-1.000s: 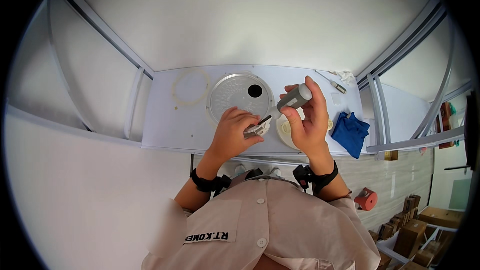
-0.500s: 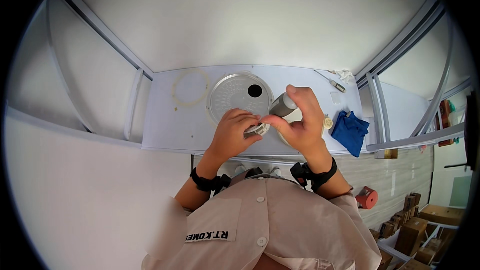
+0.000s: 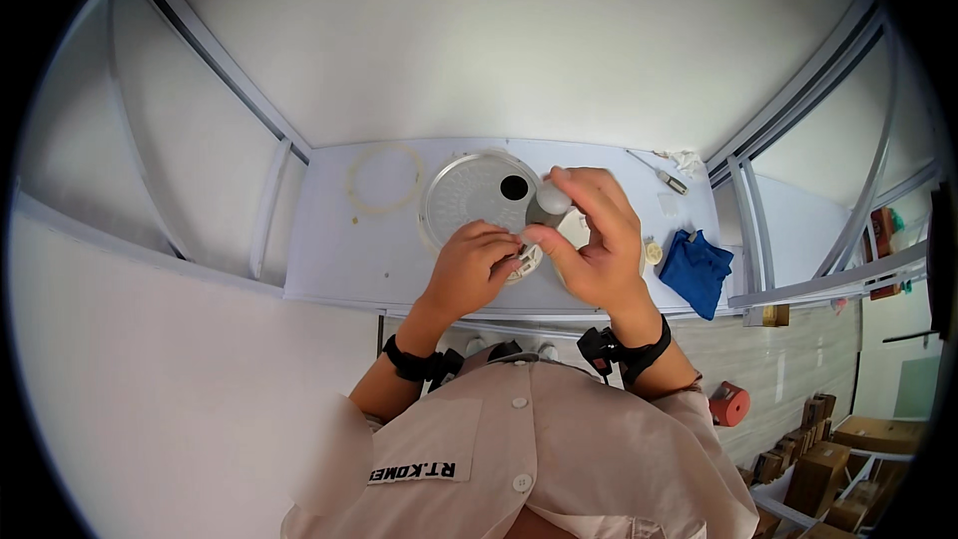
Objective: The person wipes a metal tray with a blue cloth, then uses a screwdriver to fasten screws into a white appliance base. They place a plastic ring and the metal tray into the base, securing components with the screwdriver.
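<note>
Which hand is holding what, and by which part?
Right hand pinches a small grey cylinder with rounded pale end round its body. Left hand touches its lower end; its own hold cannot be told.

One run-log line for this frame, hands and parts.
left hand: on small part, unclear | right hand: holds grey cylinder | round perforated plate behind | blue cloth right

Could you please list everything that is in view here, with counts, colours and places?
Round disc: one, silvery with a dark hole, mid-table.
Ring: one, pale, left of the disc.
Grey cylinder: one, in the right hand.
Blue cloth: one, right end of table.
Small tool: one, metal, far right of table.
Table: one, white.
Red roll: one, on the floor, lower right.
Brown boxes: several, lower right.
Left hand: near edge of the disc, fingertips on a small part.
Right hand: holds the cylinder.
</note>
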A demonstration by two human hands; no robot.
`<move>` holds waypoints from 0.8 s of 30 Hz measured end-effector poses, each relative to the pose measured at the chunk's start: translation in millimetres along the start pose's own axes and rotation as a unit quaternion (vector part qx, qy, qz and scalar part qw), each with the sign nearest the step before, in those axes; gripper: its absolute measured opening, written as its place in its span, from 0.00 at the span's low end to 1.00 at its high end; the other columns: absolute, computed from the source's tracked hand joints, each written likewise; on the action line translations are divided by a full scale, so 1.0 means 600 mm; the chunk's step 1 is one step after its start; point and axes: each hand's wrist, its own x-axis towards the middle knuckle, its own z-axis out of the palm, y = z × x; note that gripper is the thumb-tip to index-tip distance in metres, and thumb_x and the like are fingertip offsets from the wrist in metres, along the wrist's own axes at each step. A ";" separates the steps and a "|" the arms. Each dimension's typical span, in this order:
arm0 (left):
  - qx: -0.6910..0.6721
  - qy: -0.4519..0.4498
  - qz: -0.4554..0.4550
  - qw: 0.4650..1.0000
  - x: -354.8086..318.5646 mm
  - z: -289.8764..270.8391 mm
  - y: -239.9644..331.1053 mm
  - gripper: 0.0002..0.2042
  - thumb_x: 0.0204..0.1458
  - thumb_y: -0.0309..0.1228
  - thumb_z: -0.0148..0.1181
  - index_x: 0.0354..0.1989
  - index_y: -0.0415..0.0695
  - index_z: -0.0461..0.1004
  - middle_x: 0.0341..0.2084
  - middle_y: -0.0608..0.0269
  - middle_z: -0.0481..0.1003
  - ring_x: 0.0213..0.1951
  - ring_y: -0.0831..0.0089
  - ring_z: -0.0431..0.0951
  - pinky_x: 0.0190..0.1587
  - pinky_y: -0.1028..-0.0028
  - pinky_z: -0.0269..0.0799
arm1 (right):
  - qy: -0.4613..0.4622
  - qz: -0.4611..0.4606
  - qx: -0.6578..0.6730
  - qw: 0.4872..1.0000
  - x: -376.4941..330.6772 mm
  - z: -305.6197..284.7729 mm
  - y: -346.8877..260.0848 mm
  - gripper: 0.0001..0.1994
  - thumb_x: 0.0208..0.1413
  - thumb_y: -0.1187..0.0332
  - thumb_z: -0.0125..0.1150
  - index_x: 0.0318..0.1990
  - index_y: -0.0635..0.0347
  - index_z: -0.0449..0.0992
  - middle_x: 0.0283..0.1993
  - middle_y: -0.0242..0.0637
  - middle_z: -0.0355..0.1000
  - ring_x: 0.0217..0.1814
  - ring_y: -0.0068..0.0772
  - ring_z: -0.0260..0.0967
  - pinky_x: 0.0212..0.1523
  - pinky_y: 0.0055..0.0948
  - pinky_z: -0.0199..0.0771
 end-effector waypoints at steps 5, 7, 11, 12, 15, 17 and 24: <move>-0.006 0.028 -0.007 1.000 0.002 0.006 0.003 0.08 0.51 0.28 0.72 0.37 0.41 0.85 0.41 0.63 0.86 0.48 0.60 0.82 0.52 0.61 0.77 | 0.038 0.008 -0.076 0.996 0.005 0.007 -0.026 0.27 0.56 0.75 0.74 0.64 0.69 0.76 0.56 0.50 0.74 0.58 0.43 0.74 0.57 0.38 0.76; -0.001 0.044 0.001 0.999 0.003 0.009 0.001 0.07 0.50 0.29 0.72 0.37 0.42 0.86 0.40 0.64 0.87 0.47 0.61 0.82 0.50 0.62 0.78 | 0.056 0.009 -0.025 0.998 0.014 0.011 -0.029 0.28 0.53 0.74 0.77 0.62 0.69 0.77 0.55 0.47 0.73 0.54 0.42 0.74 0.54 0.37 0.77; -0.002 0.048 -0.022 0.999 -0.002 0.012 0.003 0.07 0.50 0.30 0.73 0.36 0.43 0.86 0.40 0.66 0.87 0.47 0.64 0.83 0.49 0.63 0.79 | 0.048 -0.030 0.001 0.998 0.003 0.012 -0.001 0.27 0.56 0.72 0.74 0.64 0.68 0.77 0.58 0.46 0.69 0.50 0.44 0.75 0.52 0.36 0.79; -0.003 0.046 -0.032 0.998 -0.002 0.012 0.004 0.07 0.50 0.30 0.74 0.36 0.43 0.86 0.40 0.66 0.87 0.47 0.65 0.83 0.48 0.63 0.80 | 0.040 -0.064 -0.020 0.997 -0.001 0.010 0.007 0.27 0.59 0.72 0.72 0.65 0.69 0.76 0.59 0.46 0.69 0.51 0.45 0.76 0.54 0.37 0.79; -0.010 0.058 -0.037 0.998 -0.005 0.018 0.001 0.08 0.49 0.31 0.74 0.36 0.43 0.87 0.40 0.66 0.87 0.47 0.65 0.83 0.49 0.64 0.80 | 0.104 -0.025 -0.067 0.992 -0.018 0.021 0.006 0.26 0.59 0.73 0.71 0.66 0.69 0.75 0.60 0.50 0.72 0.57 0.48 0.77 0.57 0.39 0.79; -0.007 0.057 -0.016 0.998 -0.005 0.017 -0.002 0.08 0.50 0.29 0.73 0.38 0.43 0.86 0.40 0.66 0.87 0.48 0.64 0.83 0.49 0.64 0.80 | 0.130 0.010 -0.047 0.990 -0.010 0.026 -0.004 0.25 0.57 0.75 0.73 0.63 0.68 0.78 0.61 0.50 0.73 0.57 0.47 0.77 0.56 0.38 0.79; -0.029 0.000 -0.016 0.999 -0.005 -0.005 -0.003 0.11 0.50 0.23 0.68 0.43 0.42 0.85 0.46 0.63 0.86 0.53 0.60 0.82 0.55 0.62 0.79 | 0.024 0.006 -0.002 1.000 0.000 0.006 -0.004 0.26 0.60 0.72 0.71 0.66 0.66 0.76 0.59 0.45 0.70 0.52 0.39 0.74 0.59 0.37 0.75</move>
